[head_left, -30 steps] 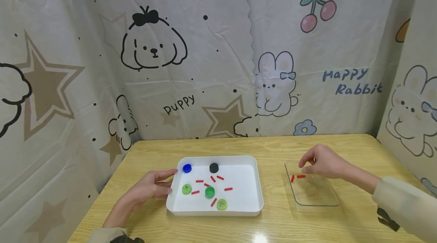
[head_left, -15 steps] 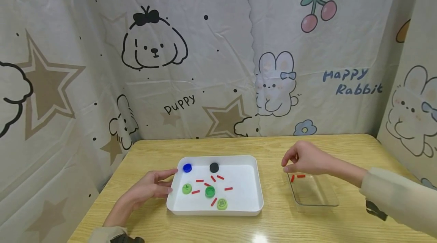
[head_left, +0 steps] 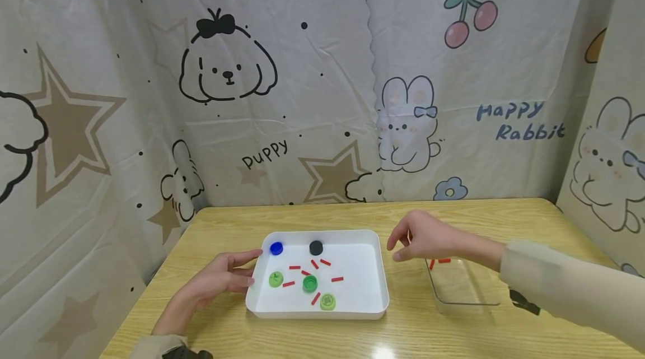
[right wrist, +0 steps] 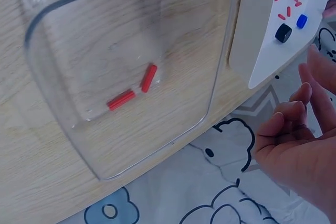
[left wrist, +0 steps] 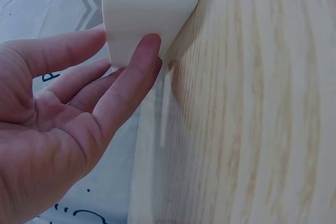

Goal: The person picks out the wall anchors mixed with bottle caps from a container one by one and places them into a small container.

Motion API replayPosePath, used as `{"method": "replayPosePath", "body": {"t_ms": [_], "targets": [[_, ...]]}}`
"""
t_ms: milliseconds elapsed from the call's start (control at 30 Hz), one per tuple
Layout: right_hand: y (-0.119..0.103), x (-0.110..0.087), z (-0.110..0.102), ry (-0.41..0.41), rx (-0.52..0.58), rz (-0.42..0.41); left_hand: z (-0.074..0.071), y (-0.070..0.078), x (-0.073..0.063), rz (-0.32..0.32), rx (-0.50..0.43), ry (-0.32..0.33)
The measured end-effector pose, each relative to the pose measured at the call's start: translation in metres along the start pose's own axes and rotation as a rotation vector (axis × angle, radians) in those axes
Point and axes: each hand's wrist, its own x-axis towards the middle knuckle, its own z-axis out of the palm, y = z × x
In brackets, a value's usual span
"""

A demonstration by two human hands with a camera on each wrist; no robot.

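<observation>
A white rectangular tray (head_left: 360, 292) lies on the table, holding several short red sticks (head_left: 337, 279) and some bottle caps: a blue cap (head_left: 276, 248), a black cap (head_left: 316, 247), a green cap (head_left: 309, 284) and light green caps (head_left: 327, 302). My left hand (head_left: 219, 278) touches the tray's left wall with extended fingers; the left wrist view shows fingertips against the outer wall. Just beyond the tray's right side, my right hand (head_left: 425, 238) hovers with fingers loosely bent, thumb and forefinger apart, nothing visible between them. Below and behind it, a clear container (right wrist: 210, 103) holds two red sticks (right wrist: 149, 78).
The wooden table (head_left: 302, 339) carries both containers, with bare wood between them and along the front. A printed curtain (head_left: 322, 96) hangs behind the table's back edge and down both sides.
My right hand has moved left from over the clear container toward the tray's right side. The left hand, the tray and the red sticks stay as they were.
</observation>
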Motion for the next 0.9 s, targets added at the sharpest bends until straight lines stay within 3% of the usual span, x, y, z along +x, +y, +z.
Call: {"method": "replayPosePath", "body": {"t_ms": [200,467,900], "targets": [[-0.009,0.01,0.007,-0.022,-0.021,-0.048,0.0,-0.001,0.0,0.008,0.015,0.009],[-0.02,0.026,0.014,-0.046,-0.05,-0.015,0.0,0.0,-0.001,0.003,0.019,0.015],[-0.017,0.044,0.036,-0.078,-0.072,-0.045,-0.001,-0.001,0.001,-0.007,0.025,0.014]]}}
